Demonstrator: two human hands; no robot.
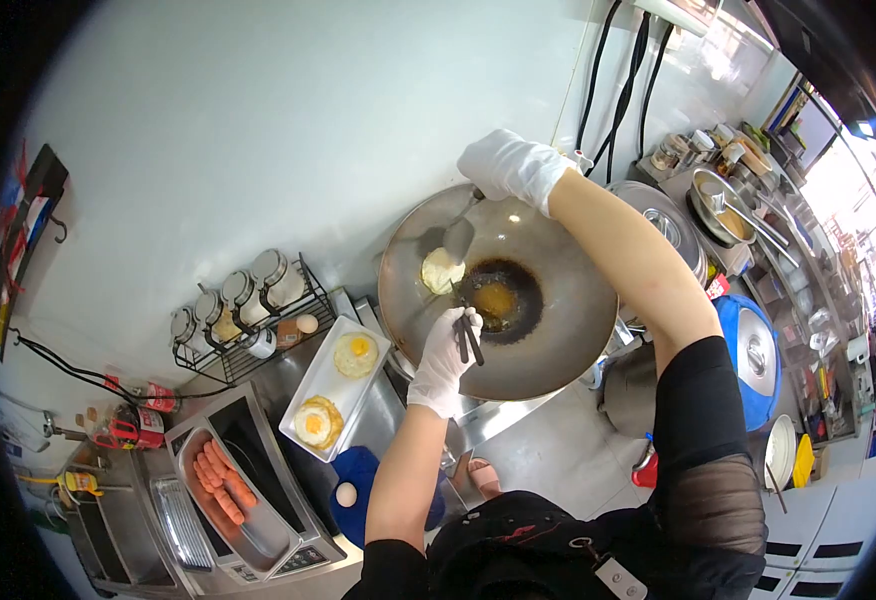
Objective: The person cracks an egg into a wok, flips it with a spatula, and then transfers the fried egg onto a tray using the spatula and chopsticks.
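Egg sits left in your wok — your left hand grips a black utensil, your right hand clasps a spatula.

Pale wall, grey tiled floor, white cabinets, bright window at far right.

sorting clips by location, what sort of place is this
Most likely a commercial kitchen, though a sizeable home one can't be ruled out: there's a large wok, a white tray of fried eggs, and lidded jars.
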